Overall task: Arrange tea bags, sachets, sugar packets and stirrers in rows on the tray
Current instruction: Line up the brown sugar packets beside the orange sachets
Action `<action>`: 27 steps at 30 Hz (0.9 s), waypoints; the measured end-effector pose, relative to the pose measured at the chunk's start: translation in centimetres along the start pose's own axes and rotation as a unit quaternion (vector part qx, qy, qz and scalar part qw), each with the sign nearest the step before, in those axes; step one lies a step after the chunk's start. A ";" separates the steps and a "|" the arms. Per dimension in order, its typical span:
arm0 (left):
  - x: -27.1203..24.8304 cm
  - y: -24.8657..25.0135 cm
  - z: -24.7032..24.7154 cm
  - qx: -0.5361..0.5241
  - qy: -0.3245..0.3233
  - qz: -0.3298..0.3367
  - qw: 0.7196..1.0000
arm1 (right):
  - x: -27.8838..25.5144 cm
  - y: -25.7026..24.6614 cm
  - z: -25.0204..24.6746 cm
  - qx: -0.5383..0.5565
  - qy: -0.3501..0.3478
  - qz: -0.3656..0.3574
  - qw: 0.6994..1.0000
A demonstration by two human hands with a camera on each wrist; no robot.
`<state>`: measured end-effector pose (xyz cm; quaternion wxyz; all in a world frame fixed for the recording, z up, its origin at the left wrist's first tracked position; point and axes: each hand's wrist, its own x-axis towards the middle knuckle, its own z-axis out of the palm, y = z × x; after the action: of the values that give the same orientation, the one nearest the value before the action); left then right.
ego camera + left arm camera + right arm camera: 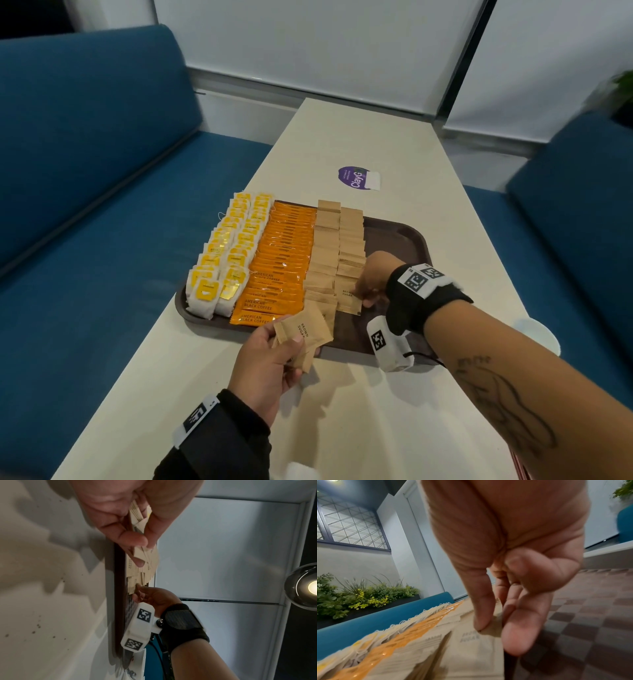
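Several sugar packets in left hand

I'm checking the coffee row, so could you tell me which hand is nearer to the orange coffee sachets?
Left. The left hand holds brown sugar packets just past the near end of the orange coffee sachets; the right hand is beyond both sugar rows, pinching a packet.

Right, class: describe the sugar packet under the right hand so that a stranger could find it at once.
Start at the brown tray, then go to the rightmost row of tan packets. At its near end lies the brown sugar packet; it alone is pinched by the right hand.
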<state>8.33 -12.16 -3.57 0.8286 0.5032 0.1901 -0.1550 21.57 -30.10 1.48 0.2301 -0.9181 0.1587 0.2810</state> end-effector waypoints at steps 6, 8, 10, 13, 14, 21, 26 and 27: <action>-0.1 0.2 0.1 0.023 0.010 0.010 1.000 | 0.2 0.3 -0.4 0.000 0.041 -0.025 0.999; -0.4 0.4 0.4 0.028 0.006 0.016 0.999 | -1.2 0.3 -0.8 0.005 0.089 -0.073 0.993; -0.7 0.4 0.7 0.038 0.004 0.022 0.999 | -3.9 0.5 -0.8 0.034 0.107 -0.124 0.986; -1.1 0.3 1.0 0.048 0.007 0.032 0.998 | -8.0 1.9 0.4 0.096 0.050 -0.149 0.983; -1.3 0.1 1.1 0.056 0.008 0.035 0.998 | -9.2 2.6 1.1 0.127 0.020 -0.151 0.980; -2.1 -1.0 1.7 0.108 -0.011 0.044 0.993 | -11.9 6.3 7.1 0.337 -0.044 -0.153 0.928; -2.3 -1.6 2.1 0.121 -0.023 0.031 0.992 | -11.7 7.4 8.1 0.477 -0.002 -0.144 0.867; -2.3 -1.6 2.0 0.125 -0.025 0.029 0.991 | -11.6 7.5 7.9 0.498 0.005 -0.137 0.856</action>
<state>5.90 -14.53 -2.85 0.7679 0.6041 0.1340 -0.1658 5.71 -30.53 -0.04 0.6921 -0.6947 0.1511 0.1250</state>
